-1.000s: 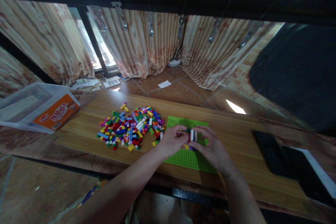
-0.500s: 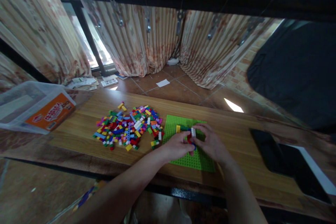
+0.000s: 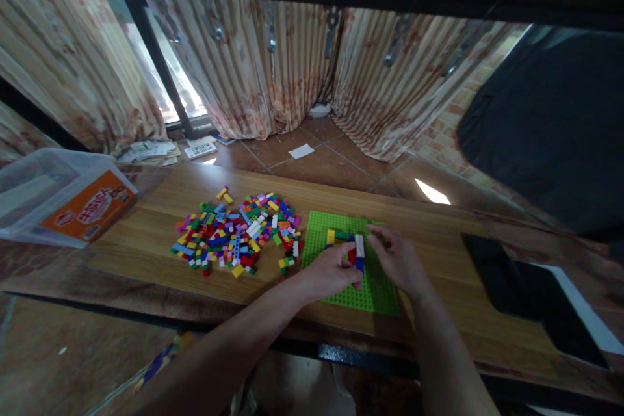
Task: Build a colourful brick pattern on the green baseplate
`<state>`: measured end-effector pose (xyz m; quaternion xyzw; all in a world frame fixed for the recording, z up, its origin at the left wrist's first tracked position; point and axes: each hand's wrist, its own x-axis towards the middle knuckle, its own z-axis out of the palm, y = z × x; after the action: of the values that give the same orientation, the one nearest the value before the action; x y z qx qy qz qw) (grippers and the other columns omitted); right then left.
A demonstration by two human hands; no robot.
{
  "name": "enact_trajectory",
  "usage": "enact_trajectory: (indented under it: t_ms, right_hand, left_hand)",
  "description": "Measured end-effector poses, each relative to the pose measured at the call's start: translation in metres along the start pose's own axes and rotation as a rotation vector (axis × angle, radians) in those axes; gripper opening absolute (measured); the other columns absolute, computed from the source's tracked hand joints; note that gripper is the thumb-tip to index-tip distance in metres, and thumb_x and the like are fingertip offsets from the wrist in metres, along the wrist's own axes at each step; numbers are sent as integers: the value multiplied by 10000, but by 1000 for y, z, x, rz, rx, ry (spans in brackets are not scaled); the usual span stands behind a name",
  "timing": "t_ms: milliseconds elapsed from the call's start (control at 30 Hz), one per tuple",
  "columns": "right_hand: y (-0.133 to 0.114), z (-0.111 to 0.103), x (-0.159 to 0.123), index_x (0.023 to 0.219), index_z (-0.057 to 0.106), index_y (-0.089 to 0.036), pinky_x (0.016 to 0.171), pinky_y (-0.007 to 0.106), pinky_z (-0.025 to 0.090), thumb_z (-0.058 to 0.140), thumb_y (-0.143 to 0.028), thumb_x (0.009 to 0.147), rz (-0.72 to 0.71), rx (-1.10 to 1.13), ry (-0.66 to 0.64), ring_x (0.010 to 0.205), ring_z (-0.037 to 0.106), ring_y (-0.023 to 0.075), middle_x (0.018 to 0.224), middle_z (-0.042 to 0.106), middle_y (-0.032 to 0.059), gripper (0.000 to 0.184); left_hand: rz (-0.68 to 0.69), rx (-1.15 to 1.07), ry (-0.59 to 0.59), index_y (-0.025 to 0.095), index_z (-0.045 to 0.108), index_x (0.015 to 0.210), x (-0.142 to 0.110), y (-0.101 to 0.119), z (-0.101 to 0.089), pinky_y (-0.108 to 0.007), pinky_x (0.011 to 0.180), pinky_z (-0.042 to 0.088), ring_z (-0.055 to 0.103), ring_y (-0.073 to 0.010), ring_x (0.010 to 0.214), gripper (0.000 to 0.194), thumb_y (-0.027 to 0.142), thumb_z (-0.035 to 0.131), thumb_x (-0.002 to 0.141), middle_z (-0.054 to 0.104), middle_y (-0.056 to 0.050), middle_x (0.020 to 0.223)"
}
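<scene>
A green studded baseplate (image 3: 385, 299) lies in front of me. On it stands a small frame of toy bricks, with a yellow brick (image 3: 331, 236) at one corner, a green brick (image 3: 342, 234) along the far side, and a white brick (image 3: 359, 246) and a blue brick (image 3: 359, 264) down the right side. My left hand (image 3: 330, 272) reaches over the frame, its curled thumb and finger closed at a red brick (image 3: 351, 256); it hides the near part of the frame. Just right of the white brick, my right hand (image 3: 397, 259) has its fingers apart and holds nothing.
Left of the baseplate, a pile of loose mixed bricks (image 3: 219, 240) spreads over the wooden table (image 3: 160, 227). A clear plastic box (image 3: 68, 198) with an orange label sits at the far left. Dark flat objects (image 3: 497, 276) and a white sheet (image 3: 585, 309) lie at the right.
My right hand has let go of the white brick and moved off to the right, its fingers opening. The white brick stays on the frame. My left hand stays almost where it was.
</scene>
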<state>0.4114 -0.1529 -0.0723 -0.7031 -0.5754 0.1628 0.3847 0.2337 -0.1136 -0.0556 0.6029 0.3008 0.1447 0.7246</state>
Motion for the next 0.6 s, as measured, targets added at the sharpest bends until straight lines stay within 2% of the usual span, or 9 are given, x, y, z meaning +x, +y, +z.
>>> enact_trajectory:
  t_ms: [133,433,600]
  right_hand:
    - [-3,4,5,984,717,-190,852,383,484,500,-402,861,79,29,48,941,642,222,1020,704,91,326]
    - [-5,12,6,940,744,-208,846,384,490,604,-370,785,170,64,-44,895,665,221,958,742,61,265]
    - [-1,15,7,866,755,-219,803,372,511,636,-381,745,232,114,-21,847,678,219,885,753,46,235]
  left_hand:
    - [12,3,-1,115,502,1318,2,-2,1,-191,501,344,473,-76,472,607,58,540,715,599,38,579]
    - [61,69,-46,123,484,1327,4,-10,0,-191,476,332,482,-87,461,613,97,535,717,594,28,593]
    - [83,69,-59,125,510,1293,6,-12,-1,-203,498,368,532,-112,496,581,104,548,713,592,20,592]
